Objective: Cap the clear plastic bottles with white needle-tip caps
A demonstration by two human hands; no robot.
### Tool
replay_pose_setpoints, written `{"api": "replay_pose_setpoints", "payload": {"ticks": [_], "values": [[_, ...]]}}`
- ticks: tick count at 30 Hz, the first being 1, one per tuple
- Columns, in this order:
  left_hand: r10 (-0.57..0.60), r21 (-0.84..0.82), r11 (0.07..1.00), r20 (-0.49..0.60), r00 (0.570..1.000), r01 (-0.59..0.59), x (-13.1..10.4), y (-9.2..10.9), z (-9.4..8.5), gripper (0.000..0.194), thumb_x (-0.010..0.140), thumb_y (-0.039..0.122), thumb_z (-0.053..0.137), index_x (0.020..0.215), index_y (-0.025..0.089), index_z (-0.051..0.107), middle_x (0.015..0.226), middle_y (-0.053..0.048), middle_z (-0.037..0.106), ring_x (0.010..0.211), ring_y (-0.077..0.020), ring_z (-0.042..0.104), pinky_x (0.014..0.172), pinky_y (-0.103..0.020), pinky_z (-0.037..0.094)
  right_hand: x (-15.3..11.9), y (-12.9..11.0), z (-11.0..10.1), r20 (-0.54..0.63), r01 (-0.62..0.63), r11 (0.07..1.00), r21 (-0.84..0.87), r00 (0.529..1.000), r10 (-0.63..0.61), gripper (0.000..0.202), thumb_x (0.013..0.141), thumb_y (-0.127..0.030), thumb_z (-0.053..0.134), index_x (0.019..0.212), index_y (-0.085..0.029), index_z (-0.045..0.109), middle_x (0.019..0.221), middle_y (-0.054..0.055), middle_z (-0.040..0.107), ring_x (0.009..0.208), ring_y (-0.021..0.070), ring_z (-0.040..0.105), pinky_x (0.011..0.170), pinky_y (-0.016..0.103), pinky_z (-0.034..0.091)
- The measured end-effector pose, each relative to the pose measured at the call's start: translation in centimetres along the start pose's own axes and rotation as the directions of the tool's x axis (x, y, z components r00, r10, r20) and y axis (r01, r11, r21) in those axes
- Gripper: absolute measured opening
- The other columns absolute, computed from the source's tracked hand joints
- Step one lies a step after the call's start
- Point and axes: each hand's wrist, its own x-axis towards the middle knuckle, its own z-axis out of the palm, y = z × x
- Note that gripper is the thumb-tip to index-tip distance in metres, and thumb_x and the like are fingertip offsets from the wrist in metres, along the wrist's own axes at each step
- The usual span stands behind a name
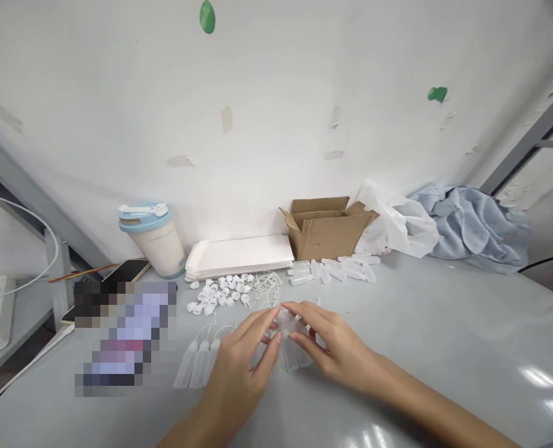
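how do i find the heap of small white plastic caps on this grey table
Start from the open brown cardboard box, then go left in the picture to the flat white stack beside it. Directly in front of its left part lies the heap of small white plastic caps: short, chunky and opaque, unlike the thin pale cords bunched to their right.

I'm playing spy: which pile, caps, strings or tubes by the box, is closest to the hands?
The strings, tangled just beyond the left hand; caps lie left, the tubes right.
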Motion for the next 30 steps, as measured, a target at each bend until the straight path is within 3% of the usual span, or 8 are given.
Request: {"api": "replay_pose_setpoints", "payload": {"ticks": [5,9,20,25,30], "values": [[0.137,0.158,0.976,0.078,0.987,-0.148,-0.5,-0.5,0.4,0.047,0.09,0.016,0.043,0.136,0.019,0.034,0.117,-0.011,0.06,0.098,-0.0197,0.062,0.081,-0.03,0.056,0.3,0.1,-0.1,-0.061,-0.025,0.997,0.076,0.998,0.03,0.039,0.089,-0.011,0.044,0.126,-0.022,0.047,0.097,0.007,0.06,0.084,0.0174,0.057,0.072,0.03,0.049],[0.208,0.261,0.939,0.088,0.974,-0.224,-0.7,-1.1,0.7,0.05,0.091,0.012,0.039,0.139,0.017,0.028,0.129,-0.013,0.052,0.119,-0.0204,0.051,0.094,-0.031,0.049,0.5,-0.1,-0.3,-0.054,-0.09,0.991,0.103,0.994,0.096,0.038,0.087,-0.009,0.047,0.121,-0.025,0.051,0.099,0.005,0.061,0.083,0.0167,0.058,0.07,0.029,0.05],[0.34,0.398,0.854,0.066,0.938,-0.337,-0.8,-1.0,1.4,0.056,0.088,0.007,0.041,0.141,0.013,0.025,0.13,-0.014,0.053,0.121,-0.0215,0.05,0.097,-0.031,0.048,0.4,-0.5,-0.5,-0.045,-0.234,0.959,0.162,0.969,0.244,0.029,0.086,-0.017,0.05,0.115,-0.021,0.053,0.106,0.006,0.063,0.081,0.0169,0.06,0.068,0.029,0.05],[0.35,0.42,0.834,0.096,0.932,-0.357,-1.0,-0.9,1.5,0.055,0.088,0.007,0.041,0.14,0.01,0.024,0.132,-0.016,0.052,0.121,-0.023,0.049,0.096,-0.033,0.049,0.7,-0.8,-0.6,0.012,-0.359,0.853,0.378,0.923,0.384,0.03,0.085,-0.022,0.051,0.115,-0.018,0.053,0.102,0.007,0.061,0.068,0.0136,0.06,0.06,0.028,0.05],[0.329,0.388,0.858,0.089,0.94,-0.337,-1.0,-0.9,1.5,0.05,0.087,0.008,0.042,0.136,0.008,0.032,0.129,-0.017,0.053,0.12,-0.0232,0.05,0.096,-0.033,0.049,0.7,-0.9,-0.8,0.058,-0.412,0.737,0.537,0.889,0.455,0.027,0.083,-0.027,0.055,0.108,-0.017,0.054,0.103,0.008,0.059,0.073,0.0158,0.062,0.06,0.028,0.05]]}}
